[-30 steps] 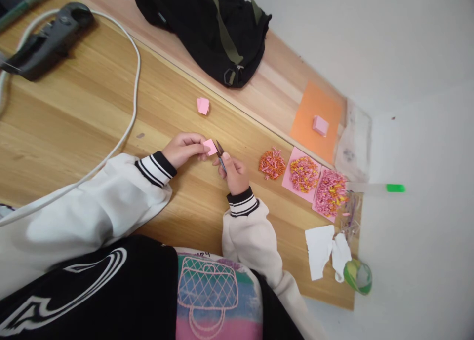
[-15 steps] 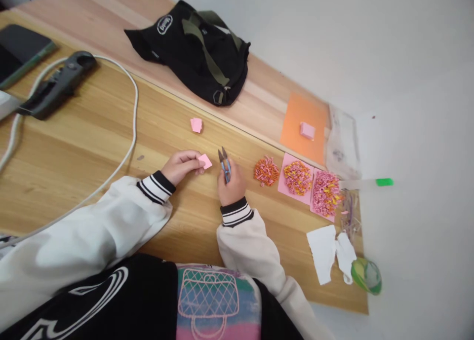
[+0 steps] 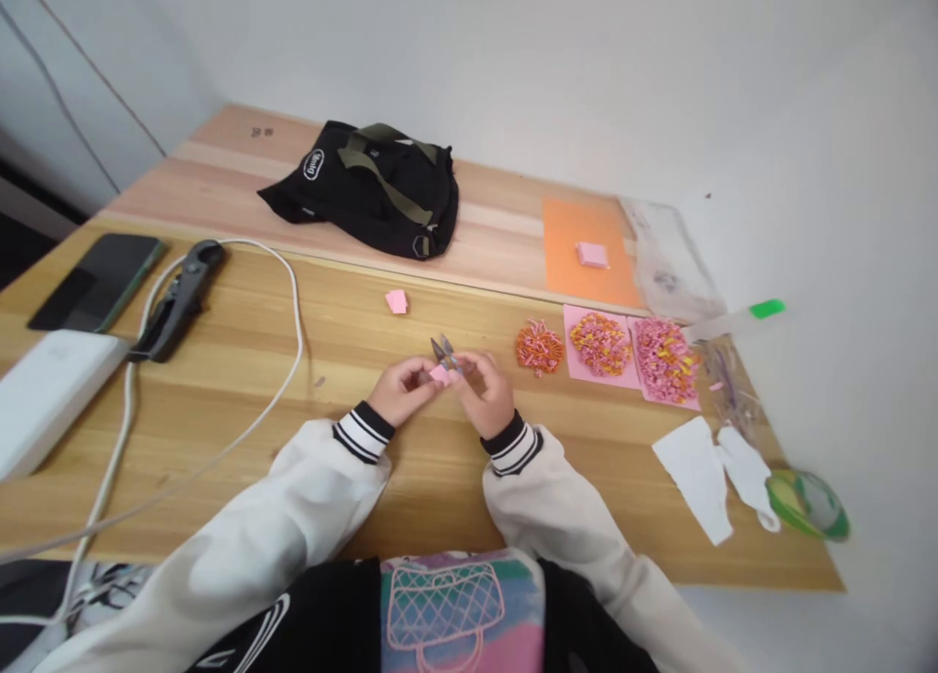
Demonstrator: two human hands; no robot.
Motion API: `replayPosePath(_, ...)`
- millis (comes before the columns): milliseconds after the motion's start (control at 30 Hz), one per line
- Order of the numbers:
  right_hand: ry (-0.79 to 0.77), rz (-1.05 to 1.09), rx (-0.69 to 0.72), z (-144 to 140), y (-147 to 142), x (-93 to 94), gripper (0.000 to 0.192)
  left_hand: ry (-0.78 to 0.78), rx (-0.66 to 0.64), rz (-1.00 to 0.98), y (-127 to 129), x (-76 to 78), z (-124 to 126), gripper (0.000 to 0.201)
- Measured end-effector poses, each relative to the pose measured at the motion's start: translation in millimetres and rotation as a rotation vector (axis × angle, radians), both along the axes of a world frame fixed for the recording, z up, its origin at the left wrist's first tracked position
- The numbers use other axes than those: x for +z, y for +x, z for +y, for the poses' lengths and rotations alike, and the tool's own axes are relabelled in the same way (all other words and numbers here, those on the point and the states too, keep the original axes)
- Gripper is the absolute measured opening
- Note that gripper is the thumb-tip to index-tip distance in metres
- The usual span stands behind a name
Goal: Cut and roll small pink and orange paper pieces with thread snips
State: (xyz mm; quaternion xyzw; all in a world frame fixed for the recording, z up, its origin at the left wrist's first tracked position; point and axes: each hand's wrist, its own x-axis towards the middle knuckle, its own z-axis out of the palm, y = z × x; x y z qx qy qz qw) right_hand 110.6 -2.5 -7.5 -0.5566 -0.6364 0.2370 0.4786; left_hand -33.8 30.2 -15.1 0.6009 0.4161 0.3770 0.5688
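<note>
Between the fingers of my left hand (image 3: 402, 392) is pinched a small pink paper square (image 3: 439, 374). My right hand (image 3: 490, 399) is closed around thread snips (image 3: 446, 347), whose pointed blades stand apart and face away from me. Both hands meet over the table, and the fingertips of the right one are at the paper; whether they grip it too is hard to see. A little beyond them lie small pink paper pieces (image 3: 397, 302). To the right is a heap of tiny orange and pink bits (image 3: 539, 348).
Two more heaps, a pink-yellow one (image 3: 601, 345) and another (image 3: 665, 360), rest on pink sheets. Behind them, an orange sheet (image 3: 568, 233) bears a pink block (image 3: 592, 255). A black bag (image 3: 388, 204) lies at the back. A white cable (image 3: 297, 302), phone (image 3: 95, 280) and white box (image 3: 55, 390) occupy the left.
My two hands have come together, bringing the snips up beside the pink paper square. The head view has turned and tilted, so the table sits more level.
</note>
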Motion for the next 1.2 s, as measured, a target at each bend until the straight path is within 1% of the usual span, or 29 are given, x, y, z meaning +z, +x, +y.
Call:
replayPosePath(67, 0.001, -0.008, 0.063, -1.8, 0.4, 3.9, 0.015, 0.051, -0.074, 0.067, 0.1, 0.4, -4.6, 0.017)
replayPosePath(100, 0.000, -0.013, 0.085, -2.8, 0.8, 5.3, 0.011, 0.067, -0.105, 0.090, 0.2, 0.7, -6.6, 0.016)
replayPosePath(167, -0.016, 0.009, 0.094, -4.8, 2.5, 7.0, 0.004, 0.075, -0.139, 0.114, 0.4, 1.3, -9.1, 0.015)
replayPosePath(200, -0.037, 0.035, 0.083, -5.7, 3.7, 7.4, 0.006, 0.068, -0.142, 0.113, 0.4, 1.7, -9.5, 0.015)
replayPosePath(333, -0.172, 0.135, 0.055, -9.3, 9.0, 7.9, 0.011, -0.031, -0.082, 0.002, -0.3, 4.2, -7.6, 0.016)
replayPosePath(433, -0.302, 0.196, 0.110, -12.5, 9.9, 8.5, 0.011, -0.125, -0.008, -0.102, -1.1, 6.8, -5.8, 0.018)
replayPosePath(500, -0.379, 0.294, 0.134, -14.4, 8.5, 8.2, 0.012, -0.173, 0.038, -0.169, -1.2, 7.4, -5.5, 0.020)
replayPosePath(567, -0.433, 0.432, 0.124, -15.5, 6.7, 7.2, 0.015, -0.223, 0.065, -0.249, -0.7, 6.6, -5.9, 0.025)
replayPosePath(633, -0.463, 0.547, 0.104, -16.0, 5.3, 6.2, 0.017, -0.265, 0.054, -0.316, 0.3, 4.9, -6.8, 0.030)
replayPosePath(733, -0.465, 0.625, 0.098, -16.7, 4.3, 6.9, 0.018, -0.285, 0.008, -0.351, 2.5, 2.4, -9.3, 0.034)
replayPosePath(867, -0.418, 0.649, 0.153, -18.6, 1.7, 12.3, 0.017, -0.300, -0.034, -0.359, 6.2, 2.1, -14.3, 0.037)
replayPosePath(1000, -0.403, 0.598, 0.162, -19.8, -0.9, 14.8, 0.017, -0.308, -0.061, -0.352, 8.9, 4.4, -17.9, 0.041)
replayPosePath(1200, -0.414, 0.514, 0.138, -20.4, -0.3, 12.5, 0.018, -0.254, -0.097, -0.328, 8.0, 4.3, -18.5, 0.043)
